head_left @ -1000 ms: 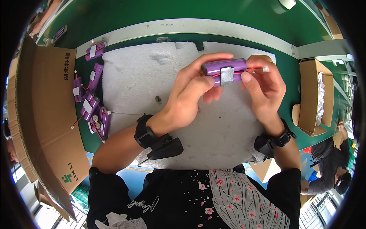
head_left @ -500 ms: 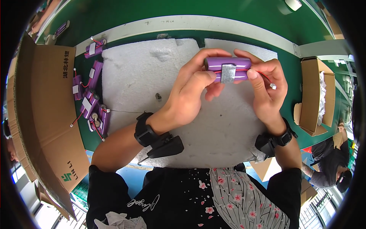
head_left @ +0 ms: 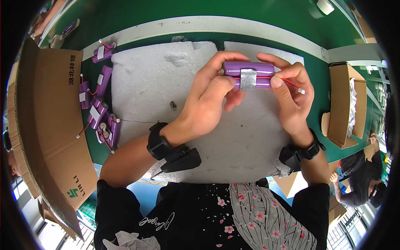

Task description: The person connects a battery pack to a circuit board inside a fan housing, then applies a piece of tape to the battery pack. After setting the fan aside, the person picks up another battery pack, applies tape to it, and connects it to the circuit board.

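Note:
Both of my hands hold a purple battery pack (head_left: 250, 75) of two cylinder cells bound by a grey tape strip, above a white foam mat (head_left: 166, 83). My left hand (head_left: 210, 102) grips its left end with thumb on the front. My right hand (head_left: 289, 98) pinches its right end, where a red wire with a small white plug (head_left: 301, 90) trails out. Both wrists wear black bands.
Several more purple battery packs (head_left: 100, 112) with red wires lie on the green bench left of the mat. An open cardboard box (head_left: 46, 121) stands at the far left, another cardboard box (head_left: 343, 104) at the right. Another person (head_left: 362, 183) is at lower right.
The pack has stayed in both hands and shifted slightly up. My right fingers moved along its right end, and the red wire now hangs free to the right.

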{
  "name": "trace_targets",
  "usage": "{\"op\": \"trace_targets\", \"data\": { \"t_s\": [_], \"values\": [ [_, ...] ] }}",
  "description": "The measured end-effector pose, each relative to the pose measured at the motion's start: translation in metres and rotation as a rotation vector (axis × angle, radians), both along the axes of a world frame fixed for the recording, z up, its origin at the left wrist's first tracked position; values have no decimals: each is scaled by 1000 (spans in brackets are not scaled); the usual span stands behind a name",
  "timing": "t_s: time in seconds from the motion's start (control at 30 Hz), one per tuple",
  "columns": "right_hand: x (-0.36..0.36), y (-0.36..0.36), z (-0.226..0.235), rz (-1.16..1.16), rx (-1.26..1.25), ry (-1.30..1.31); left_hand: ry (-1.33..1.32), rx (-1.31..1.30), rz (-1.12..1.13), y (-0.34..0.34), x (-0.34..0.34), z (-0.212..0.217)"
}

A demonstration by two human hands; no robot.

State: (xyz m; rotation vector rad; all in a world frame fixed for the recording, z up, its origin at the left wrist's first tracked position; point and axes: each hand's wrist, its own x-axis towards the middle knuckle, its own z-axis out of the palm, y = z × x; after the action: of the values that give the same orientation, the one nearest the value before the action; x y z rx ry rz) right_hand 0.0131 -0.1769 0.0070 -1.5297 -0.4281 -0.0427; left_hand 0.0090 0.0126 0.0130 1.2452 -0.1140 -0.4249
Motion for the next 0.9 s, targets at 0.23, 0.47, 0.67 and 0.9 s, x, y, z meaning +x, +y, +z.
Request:
{"op": "trace_targets", "data": {
  "t_s": [0.23, 0.47, 0.67, 0.9],
  "values": [
    [1, -3, -3, 17, 48, 42, -12, 17, 12, 0, -1, -2],
    [2, -3, -5, 9, 131, 83, -27, 17, -9, 0, -1, -2],
    [4, -6, -6, 38, 122, 35, -53, 34, -29, 1, -1, -1],
    [4, -5, -6, 25, 96, -5, -64, 25, -16, -1, -1, -2]
  ]
}}
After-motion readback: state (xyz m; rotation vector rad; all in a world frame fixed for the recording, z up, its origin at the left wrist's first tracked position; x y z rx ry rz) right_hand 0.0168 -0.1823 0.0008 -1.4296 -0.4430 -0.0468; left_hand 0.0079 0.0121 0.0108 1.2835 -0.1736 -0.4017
